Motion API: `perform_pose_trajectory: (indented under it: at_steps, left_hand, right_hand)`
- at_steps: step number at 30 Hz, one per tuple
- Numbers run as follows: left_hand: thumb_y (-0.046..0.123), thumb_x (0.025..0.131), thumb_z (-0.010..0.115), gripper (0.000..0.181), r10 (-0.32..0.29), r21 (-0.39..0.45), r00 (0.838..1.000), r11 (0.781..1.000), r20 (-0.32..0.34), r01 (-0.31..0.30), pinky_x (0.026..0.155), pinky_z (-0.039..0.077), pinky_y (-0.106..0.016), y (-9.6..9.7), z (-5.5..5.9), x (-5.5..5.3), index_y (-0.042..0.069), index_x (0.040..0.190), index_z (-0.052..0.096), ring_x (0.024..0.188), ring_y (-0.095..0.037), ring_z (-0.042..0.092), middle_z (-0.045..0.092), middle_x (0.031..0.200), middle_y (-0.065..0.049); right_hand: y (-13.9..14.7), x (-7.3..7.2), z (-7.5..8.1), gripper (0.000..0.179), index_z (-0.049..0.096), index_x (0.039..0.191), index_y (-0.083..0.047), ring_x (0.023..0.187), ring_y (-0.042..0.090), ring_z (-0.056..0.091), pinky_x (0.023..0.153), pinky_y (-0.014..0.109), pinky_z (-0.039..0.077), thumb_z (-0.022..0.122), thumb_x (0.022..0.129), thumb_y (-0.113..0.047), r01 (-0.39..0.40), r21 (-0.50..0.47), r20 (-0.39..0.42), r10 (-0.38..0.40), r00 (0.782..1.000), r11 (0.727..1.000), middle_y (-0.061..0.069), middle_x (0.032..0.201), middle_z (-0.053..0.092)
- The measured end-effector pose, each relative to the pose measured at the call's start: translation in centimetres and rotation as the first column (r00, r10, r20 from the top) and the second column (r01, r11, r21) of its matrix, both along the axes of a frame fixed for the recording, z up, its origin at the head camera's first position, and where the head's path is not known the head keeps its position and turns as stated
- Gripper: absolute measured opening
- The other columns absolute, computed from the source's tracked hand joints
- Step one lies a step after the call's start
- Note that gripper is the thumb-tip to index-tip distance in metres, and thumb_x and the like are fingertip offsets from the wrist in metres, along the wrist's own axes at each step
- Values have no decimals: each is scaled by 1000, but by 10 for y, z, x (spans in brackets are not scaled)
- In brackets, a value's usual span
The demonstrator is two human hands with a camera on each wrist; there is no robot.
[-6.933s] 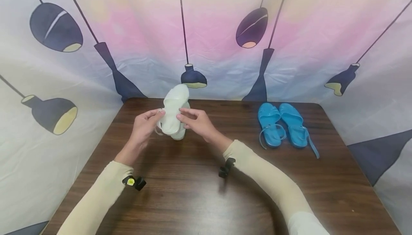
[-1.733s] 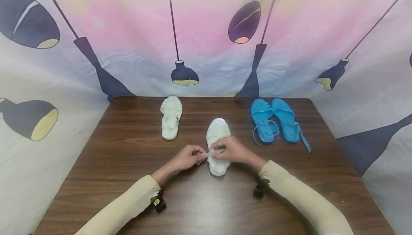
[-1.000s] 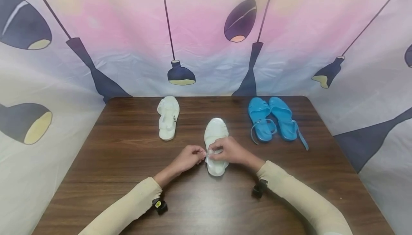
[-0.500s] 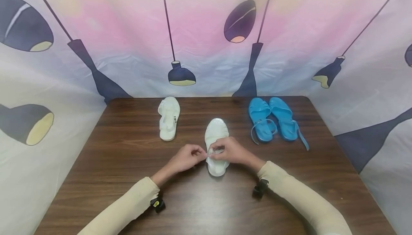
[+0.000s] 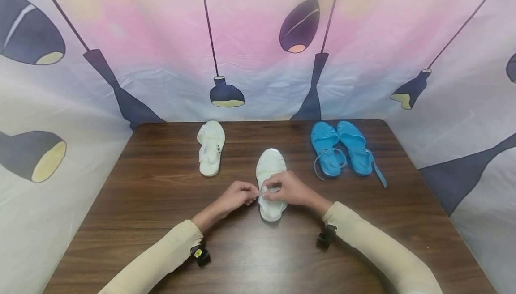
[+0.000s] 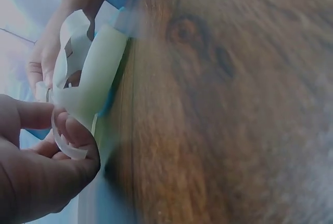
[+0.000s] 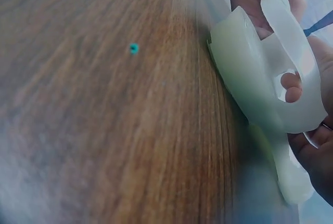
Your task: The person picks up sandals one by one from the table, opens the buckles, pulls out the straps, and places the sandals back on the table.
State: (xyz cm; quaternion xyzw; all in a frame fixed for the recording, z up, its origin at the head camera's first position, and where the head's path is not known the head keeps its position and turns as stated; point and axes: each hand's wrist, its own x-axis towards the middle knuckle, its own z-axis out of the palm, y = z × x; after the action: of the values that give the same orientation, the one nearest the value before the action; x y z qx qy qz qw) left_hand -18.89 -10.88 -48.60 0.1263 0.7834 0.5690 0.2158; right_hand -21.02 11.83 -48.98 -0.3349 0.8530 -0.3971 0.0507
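Note:
A white sandal [image 5: 271, 162] lies sole down in the middle of the table, toe pointing away. My left hand [image 5: 237, 194] is at its left side, thumb and finger pinching the thin ankle strap. In the left wrist view the strap's free end [image 6: 70, 151] curls out below those fingers. My right hand [image 5: 291, 189] reaches across the sandal from the right and pinches the strap near the buckle, which its fingers mostly hide. The raised heel band [image 7: 294, 31] arches over the heel in the right wrist view.
Another white sandal [image 5: 211, 148] lies at the back left, its small buckle showing. Two blue sandals [image 5: 324, 135] stand side by side at the back right, one strap trailing outward. A printed curtain [image 5: 258, 43] hangs behind the brown wooden table [image 5: 161, 159].
Earliest, both hands held white footwear raised at the back left; later one white sandal lies there and the other sits mid-table. Over the last second the hands stay nearly still at the strap.

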Motion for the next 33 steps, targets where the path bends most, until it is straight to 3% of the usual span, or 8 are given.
perform_pose_trajectory:
  at_steps: [4, 7, 11, 15, 19, 25, 33]
  left_hand:
    - [9, 99, 60, 19, -15, -21, 999, 1000, -29, 15, 65, 47, -24, 0, 1, 0, -6, 91, 68, 70, -12, 53, 56, 73, 0]
    - [10, 99, 62, 18, -17, -50, 998, 999, -66, 14, 65, 49, -25, 0, 4, -1, -5, 95, 71, 71, -11, 56, 62, 75, -1]
    - [14, 99, 65, 17, -6, -114, 996, 993, -86, -4, 64, 52, -25, -4, 7, -1, -1, 97, 75, 72, -12, 60, 69, 81, -4]
    - [17, 99, 65, 18, -40, -192, 992, 981, -116, 17, 59, 51, -26, -6, 9, -1, 4, 94, 75, 71, -11, 60, 69, 80, -4]
    - [13, 99, 65, 16, -57, -162, 992, 986, -114, 38, 62, 51, -26, -6, 10, -1, 1, 95, 75, 71, -11, 59, 68, 79, -3]
    - [10, 99, 66, 18, -36, -65, 996, 997, -83, 31, 72, 56, -28, -3, 8, -2, -5, 101, 74, 77, -11, 64, 71, 86, -6]
    - [17, 99, 65, 16, -37, -162, 996, 987, -85, 22, 61, 53, -30, -8, 10, 3, 2, 99, 73, 74, -13, 62, 70, 84, -5]
  right_hand:
    - [-2, 1, 2, 17, 80, 101, -16, 84, 3, 65, 80, 24, 56, 85, 84, -18, -24, 2, -12, 24, 1000, 1000, -9, 94, 76]
    - [-3, 1, 2, 17, 80, 100, -16, 81, 3, 63, 76, 23, 55, 85, 84, -18, -20, 0, -20, 20, 1000, 1000, -9, 91, 75]
    - [-3, 2, 1, 15, 80, 98, -16, 79, 4, 61, 75, 23, 54, 85, 84, -18, 8, -2, -17, -8, 1000, 1000, -9, 89, 74]
    - [-2, 3, 0, 16, 80, 99, -16, 81, 5, 62, 76, 23, 54, 85, 84, -19, 31, -5, -4, -31, 1000, 1000, -8, 91, 74]
    - [-2, 3, -1, 17, 80, 101, -15, 84, 6, 63, 78, 24, 54, 84, 85, -19, 32, -17, 11, -32, 999, 999, -8, 93, 75]
    - [-1, 2, -5, 18, 80, 102, -17, 88, 6, 64, 83, 25, 54, 85, 85, -21, 47, -17, 47, -46, 998, 999, -9, 95, 75]
    - [0, 3, -7, 21, 80, 104, -15, 89, 6, 66, 82, 25, 55, 85, 85, -21, 58, -34, 30, -57, 998, 998, -8, 96, 75]
